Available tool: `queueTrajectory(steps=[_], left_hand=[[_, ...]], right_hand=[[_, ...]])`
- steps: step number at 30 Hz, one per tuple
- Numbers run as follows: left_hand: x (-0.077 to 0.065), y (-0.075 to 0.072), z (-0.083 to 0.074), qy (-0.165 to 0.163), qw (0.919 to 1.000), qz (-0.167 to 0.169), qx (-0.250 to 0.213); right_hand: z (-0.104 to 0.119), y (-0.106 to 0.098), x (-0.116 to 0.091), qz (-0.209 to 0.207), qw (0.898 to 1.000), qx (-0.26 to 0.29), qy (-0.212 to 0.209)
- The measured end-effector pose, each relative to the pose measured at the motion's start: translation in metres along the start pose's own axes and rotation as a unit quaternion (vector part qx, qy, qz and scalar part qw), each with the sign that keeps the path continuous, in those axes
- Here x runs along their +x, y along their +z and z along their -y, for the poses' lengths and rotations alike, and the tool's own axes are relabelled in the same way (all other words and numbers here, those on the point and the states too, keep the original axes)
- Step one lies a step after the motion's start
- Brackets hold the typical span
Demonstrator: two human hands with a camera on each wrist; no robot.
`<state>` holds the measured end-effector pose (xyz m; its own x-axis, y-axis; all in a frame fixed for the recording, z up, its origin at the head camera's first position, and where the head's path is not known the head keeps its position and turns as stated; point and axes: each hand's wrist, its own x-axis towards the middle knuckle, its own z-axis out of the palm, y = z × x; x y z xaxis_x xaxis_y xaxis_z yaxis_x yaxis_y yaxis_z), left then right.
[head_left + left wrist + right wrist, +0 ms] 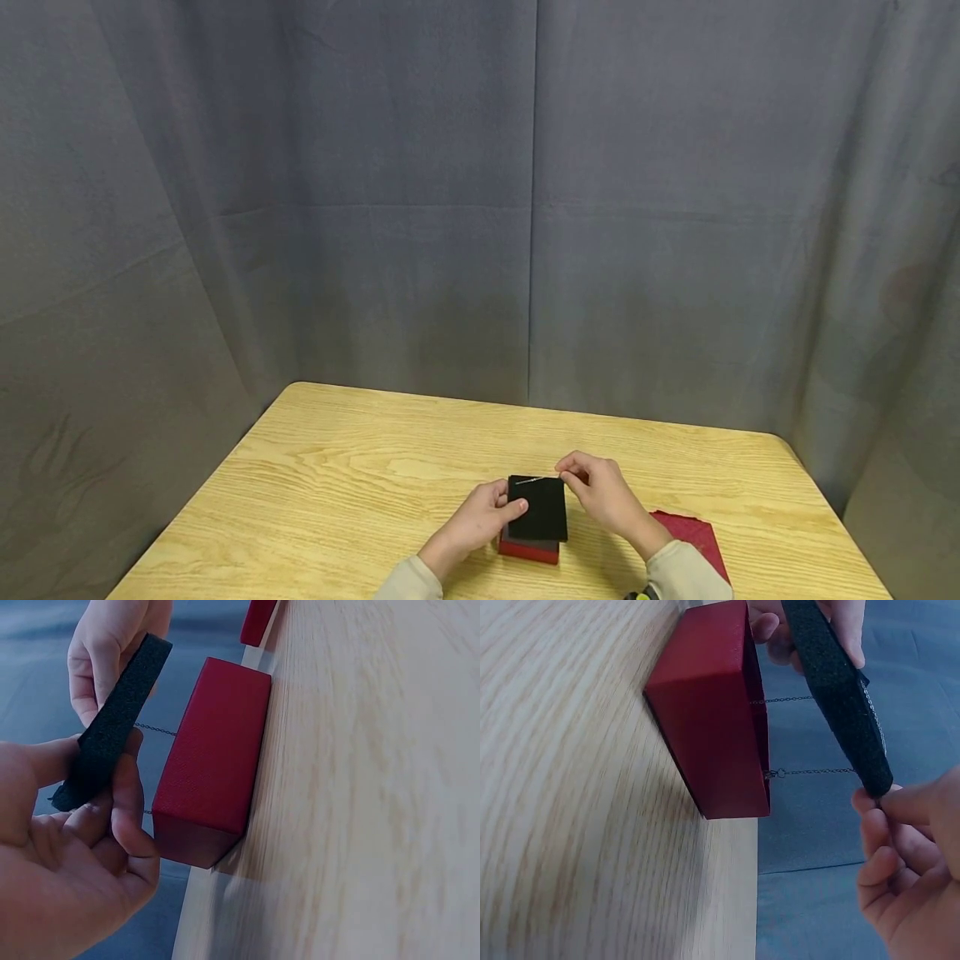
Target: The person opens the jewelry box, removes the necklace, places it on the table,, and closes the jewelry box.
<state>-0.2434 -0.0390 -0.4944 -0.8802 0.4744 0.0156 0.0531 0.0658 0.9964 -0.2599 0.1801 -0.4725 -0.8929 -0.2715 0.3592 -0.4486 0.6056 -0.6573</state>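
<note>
My left hand [476, 521] holds a black foam pad [545, 512] by its left side, thumb on the face and fingers beneath. A thin silver chain necklace [534, 480] lies across the pad's far edge. Two strands of the chain [817, 772] hang from behind the pad into an open red box [712, 727], with a small clasp near the box rim. At the pad's far right corner, my right hand [603, 497] pinches the chain between thumb and fingertips. The box stands on the table, beneath and apart from the pad.
A flat dark-red piece [693, 535] lies on the table to the right, partly behind the right forearm. The wooden table [360, 467] ends at grey curtains [420, 283] behind and at the sides.
</note>
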Motion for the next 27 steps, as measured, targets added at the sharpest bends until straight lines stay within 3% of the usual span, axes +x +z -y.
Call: queueTrajectory(steps=[10, 27], left_hand=[[-0.0001, 0.0001, -0.0005, 0.001, 0.9999, -0.010, 0.008], [0.0015, -0.0014, 0.0039, -0.004, 0.9998, -0.015, 0.014]], right_hand=[[0.0006, 0.0003, 0.0012, -0.021, 1.000, -0.005, 0.014], [-0.0024, -0.0031, 0.0003, 0.008, 0.999, -0.031, 0.020]])
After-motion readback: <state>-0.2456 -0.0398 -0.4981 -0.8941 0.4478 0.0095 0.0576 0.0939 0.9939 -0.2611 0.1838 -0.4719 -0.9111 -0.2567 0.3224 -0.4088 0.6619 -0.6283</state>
